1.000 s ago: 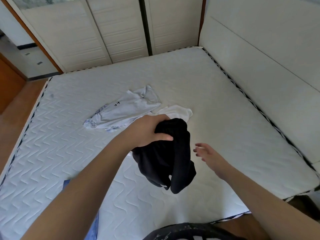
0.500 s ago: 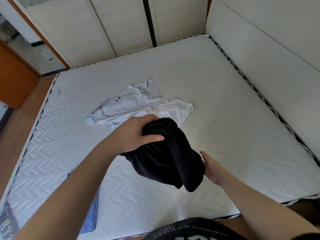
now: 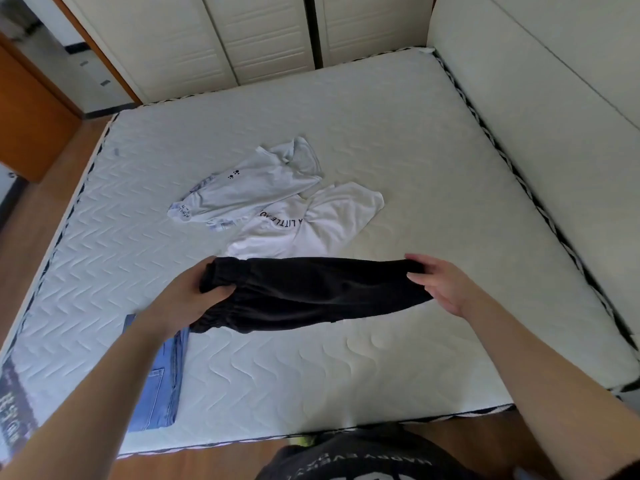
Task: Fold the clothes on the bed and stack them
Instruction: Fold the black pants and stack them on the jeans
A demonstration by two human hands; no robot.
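Both hands have the black elastic-waist pants (image 3: 311,292) stretched out just above the white quilted mattress (image 3: 433,188): left hand (image 3: 187,299) fingers clamped on the waistband, right hand (image 3: 440,285) pinching the far-right end. Guessing next is laying them flat near the folded blue jeans (image 3: 162,379) and folding.

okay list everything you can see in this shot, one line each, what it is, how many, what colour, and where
black garment: one, black, stretched between both hands above the mattress
white T-shirt: one, white with dark lettering, crumpled mid-bed
pale blue garment: one, light blue, partly over the T-shirt
jeans: one, blue, folded at the near left edge
mattress: one, white, quilted
wardrobe doors: cream, beyond the bed
headboard: one, cream, right side
left hand: grips the waistband end
right hand: holds the other end
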